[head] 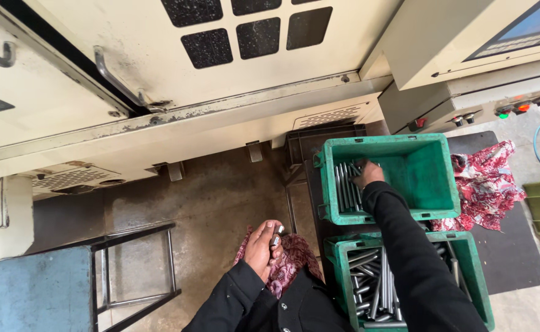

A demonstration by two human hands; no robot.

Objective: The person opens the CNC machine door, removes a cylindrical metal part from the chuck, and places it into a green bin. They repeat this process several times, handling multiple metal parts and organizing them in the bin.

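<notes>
The step in hand appears to be the transfer of metal rods between two green crates. The right hand [368, 174] reaches into the far green crate [430, 203], where a neat row of rods [347, 184] lies flat against its left wall; the fingers rest on the right edge of that row, curled downward. Whether this grip is closed on a rod or only touching the row cannot be told from this view. The left hand [262, 246] is held near the body, over a patterned red cloth [288, 261], with its grip closed around a few short rods [278, 233] whose ends protrude past the fingers. The near green crate [482, 289] sits just below the far one and holds a loose, jumbled heap of rods [371, 286], partly hidden by the right sleeve. A second red patterned cloth [485, 184] lies on the dark mat [516, 252] beside the far crate. The next move, as judged here, calls for aligning each rod parallel to the existing row before release, so that the row stays orderly.
</notes>
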